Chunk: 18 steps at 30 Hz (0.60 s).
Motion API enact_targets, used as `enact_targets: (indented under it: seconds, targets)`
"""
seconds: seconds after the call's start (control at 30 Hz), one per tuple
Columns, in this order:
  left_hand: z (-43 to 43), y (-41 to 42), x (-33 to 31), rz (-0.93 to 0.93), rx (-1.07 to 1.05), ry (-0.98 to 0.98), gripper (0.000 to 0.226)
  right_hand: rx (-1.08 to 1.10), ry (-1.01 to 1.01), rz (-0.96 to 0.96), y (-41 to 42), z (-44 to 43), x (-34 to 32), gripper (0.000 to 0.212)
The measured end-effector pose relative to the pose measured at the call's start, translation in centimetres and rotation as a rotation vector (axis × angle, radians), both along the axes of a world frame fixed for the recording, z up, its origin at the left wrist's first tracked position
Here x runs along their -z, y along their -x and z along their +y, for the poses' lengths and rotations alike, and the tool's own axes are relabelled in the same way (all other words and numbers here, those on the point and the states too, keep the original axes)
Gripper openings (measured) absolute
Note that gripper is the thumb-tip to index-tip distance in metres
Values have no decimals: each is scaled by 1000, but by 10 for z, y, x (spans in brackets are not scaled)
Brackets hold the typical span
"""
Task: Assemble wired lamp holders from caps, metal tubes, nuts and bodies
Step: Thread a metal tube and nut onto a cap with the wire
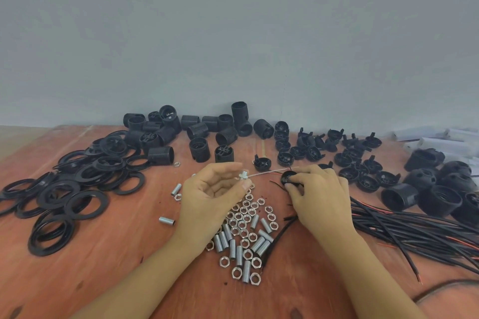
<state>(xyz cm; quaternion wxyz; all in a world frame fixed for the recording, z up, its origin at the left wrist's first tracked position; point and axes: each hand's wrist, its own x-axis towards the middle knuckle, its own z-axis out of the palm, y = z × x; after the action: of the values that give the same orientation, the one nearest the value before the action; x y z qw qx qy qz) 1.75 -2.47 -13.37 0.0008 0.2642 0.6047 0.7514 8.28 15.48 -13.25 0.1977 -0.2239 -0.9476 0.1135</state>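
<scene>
Black rings [72,197] lie heaped at the left of the frame on the bench [103,267]. At centre, the left hand [215,197] has its grip pinched on a metal tube [245,172] between thumb and fingertips. A thin wire [267,172] runs rightward from the tube to a black cap [288,177], which the right hand [318,197] holds in its curled grip. Loose nuts and tubes [246,235] lie below the hands, and a bundle of wires [414,230] lies at lower right.

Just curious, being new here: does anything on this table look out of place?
Only small strays: a metal tube lies alone left of the nut-and-tube pile, and one nut sits by the threaded bodies.
</scene>
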Motion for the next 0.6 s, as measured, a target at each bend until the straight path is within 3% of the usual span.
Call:
enact_targets:
  seconds: [0.27, 0.4, 0.5, 0.6]
  targets:
    - [1, 2, 3, 1, -2, 102, 21, -63, 168, 311, -1, -1, -1, 20]
    - [1, 0, 4, 62, 23, 136, 19, -104, 688, 598, -12, -12, -13, 9]
    - [1, -2, 4, 61, 36, 137, 19, -243, 1049, 556, -18, -21, -16, 24]
    - [1, -4, 3, 88, 45, 140, 19, -362, 1285, 491, -15, -23, -14, 39]
